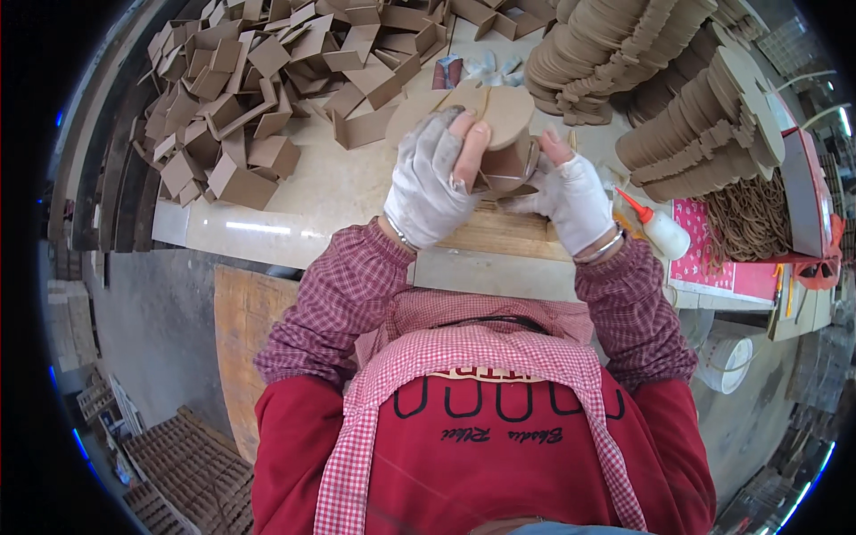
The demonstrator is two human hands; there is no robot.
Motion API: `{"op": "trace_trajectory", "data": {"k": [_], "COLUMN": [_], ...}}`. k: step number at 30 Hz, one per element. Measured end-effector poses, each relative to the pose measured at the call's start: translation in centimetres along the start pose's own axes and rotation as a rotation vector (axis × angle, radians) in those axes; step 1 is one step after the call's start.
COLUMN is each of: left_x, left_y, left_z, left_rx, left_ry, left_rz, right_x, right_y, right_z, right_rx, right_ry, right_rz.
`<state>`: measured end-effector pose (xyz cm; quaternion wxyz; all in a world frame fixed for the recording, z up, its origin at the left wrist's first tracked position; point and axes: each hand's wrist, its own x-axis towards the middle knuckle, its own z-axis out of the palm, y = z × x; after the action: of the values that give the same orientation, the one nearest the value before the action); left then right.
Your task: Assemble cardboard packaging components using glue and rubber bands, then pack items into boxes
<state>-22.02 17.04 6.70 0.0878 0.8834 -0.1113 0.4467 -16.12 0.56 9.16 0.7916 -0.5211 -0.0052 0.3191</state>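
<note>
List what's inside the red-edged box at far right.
Tan loops, apparently rubber bands, lie heaped in the red-edged box. They cover its bottom, so anything beneath them can't be seen; the stacked brown boards hide part of its far end.

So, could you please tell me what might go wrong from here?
The white bottle with the red nozzle is close to the right hand and could get bumped. The round-edged board held by the left hand might slip. The unevenly stacked cut-outs could topple.
</note>
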Motion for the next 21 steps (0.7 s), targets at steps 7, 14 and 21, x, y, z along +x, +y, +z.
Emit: {"op": "trace_trajectory", "data": {"k": [7,14,21], "left_x": [-0.5,-0.9,-1.6], "left_y": [1.9,2.9,-2.2], "left_z": [-1.5,-3.1,-6.2], "left_rx": [-0.043,-0.939,-0.668], "left_ry": [-0.077,0.222,0.044], "left_rz": [-0.049,-0.961,-0.980], "right_x": [2.1,2.3,-0.7], "right_y": [0.7,1.7,2.3], "right_z": [0.2,0.4,0.7], "right_rx": [0.015,-0.167,-0.238], "right_ry": [-0.093,0.046,-0.043], "right_rz": [0.096,-0.131,-0.248]}}
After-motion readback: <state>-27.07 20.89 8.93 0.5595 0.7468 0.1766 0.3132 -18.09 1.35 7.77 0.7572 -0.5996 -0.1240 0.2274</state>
